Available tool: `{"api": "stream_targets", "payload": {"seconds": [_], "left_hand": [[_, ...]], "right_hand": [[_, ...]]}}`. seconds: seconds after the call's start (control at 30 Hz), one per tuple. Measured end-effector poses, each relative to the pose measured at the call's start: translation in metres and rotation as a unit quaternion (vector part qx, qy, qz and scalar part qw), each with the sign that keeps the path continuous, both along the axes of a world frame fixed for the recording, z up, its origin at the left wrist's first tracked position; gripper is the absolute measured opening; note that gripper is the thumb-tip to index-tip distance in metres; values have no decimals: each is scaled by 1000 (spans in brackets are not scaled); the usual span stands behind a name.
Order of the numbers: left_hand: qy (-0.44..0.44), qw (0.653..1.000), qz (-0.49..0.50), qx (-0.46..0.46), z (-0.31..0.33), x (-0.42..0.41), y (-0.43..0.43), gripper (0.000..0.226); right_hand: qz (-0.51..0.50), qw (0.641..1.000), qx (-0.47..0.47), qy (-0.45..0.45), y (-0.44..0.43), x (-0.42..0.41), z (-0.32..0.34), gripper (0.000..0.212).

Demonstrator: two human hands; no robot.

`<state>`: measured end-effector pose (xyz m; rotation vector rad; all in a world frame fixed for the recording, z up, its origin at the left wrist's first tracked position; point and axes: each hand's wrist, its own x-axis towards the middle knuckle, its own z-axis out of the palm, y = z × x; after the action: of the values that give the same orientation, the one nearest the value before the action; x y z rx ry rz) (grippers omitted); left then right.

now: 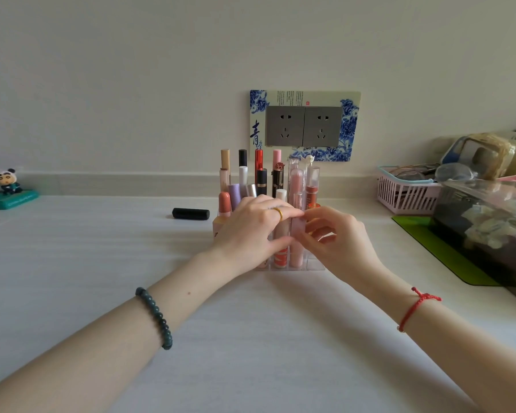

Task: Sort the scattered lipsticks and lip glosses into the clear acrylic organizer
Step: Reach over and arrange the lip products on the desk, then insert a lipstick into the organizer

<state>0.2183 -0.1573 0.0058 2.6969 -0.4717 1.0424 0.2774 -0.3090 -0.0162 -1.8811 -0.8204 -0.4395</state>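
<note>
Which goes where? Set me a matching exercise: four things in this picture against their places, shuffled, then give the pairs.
Things:
1. black tube
2. panda figurine
3. pink basket
4. grey sockets

Places:
A. above and behind the organizer
B. far left
C. lying flat just left of the organizer
D. off to the right

Pairs: 1-C, 2-B, 3-D, 4-A
</note>
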Motion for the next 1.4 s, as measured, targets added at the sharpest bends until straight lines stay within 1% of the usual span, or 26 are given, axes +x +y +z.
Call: {"api": "stream_targets", "payload": {"seconds": [0.13, 0.23, 0.3, 0.37, 0.47, 0.53, 0.6, 0.7, 0.77, 0.83, 1.0, 1.1, 1.27, 1.33, 1.4], "left_hand": [[-18, 999, -12, 24, 6, -4, 3, 42], [-47, 999, -22, 14, 21, -11, 10, 41], [-74, 997, -24, -21, 36, -16, 21, 37], [-101, 992, -8, -78, 50, -19, 40, 30], [-104, 977, 60, -174, 61, -15, 82, 25], [-82, 967, 126, -207, 56, -7, 114, 22], [-43, 959, 182, -211, 42, 2, 142, 24], [54, 949, 241, -195, 13, 14, 171, 32], [119, 942, 265, -168, -6, 22, 180, 37], [163, 937, 278, -135, -20, 31, 184, 40], [227, 932, 269, -84, -34, 49, 192, 44], [220, 940, 253, -66, -36, 55, 195, 36], [183, 948, 249, -77, -39, 55, 197, 28], [147, 949, 238, -143, -39, 52, 193, 28], [87, 941, 213, -248, -32, 48, 184, 27]], "right_hand": [[2, 1000, -3, -8, -4, -1, 3, 16], [-7, 1000, -13, -3, -6, 0, 4, 17], [-13, 1000, -12, 3, -8, 1, 4, 19], [-15, 1000, -13, 4, -10, 0, 5, 22], [-21, 1000, -15, 3, -14, 0, 7, 25], [-21, 1000, -9, 1, -16, -1, 7, 25], [-21, 1000, -9, -7, -16, -2, 8, 26], [-14, 1000, 0, -9, -16, -3, 8, 29], [-9, 1000, 0, -12, -16, -4, 7, 30], [-6, 1000, -8, -19, -16, -5, 6, 30], [1, 1000, -5, -27, -16, -5, 5, 31], [4, 1000, -1, -29, -15, -5, 5, 32], [1, 1000, -3, -27, -13, -4, 5, 30], [-2, 1000, -1, -29, -14, -4, 5, 28], [-6, 999, 5, -38, -14, -6, 7, 27]]}}
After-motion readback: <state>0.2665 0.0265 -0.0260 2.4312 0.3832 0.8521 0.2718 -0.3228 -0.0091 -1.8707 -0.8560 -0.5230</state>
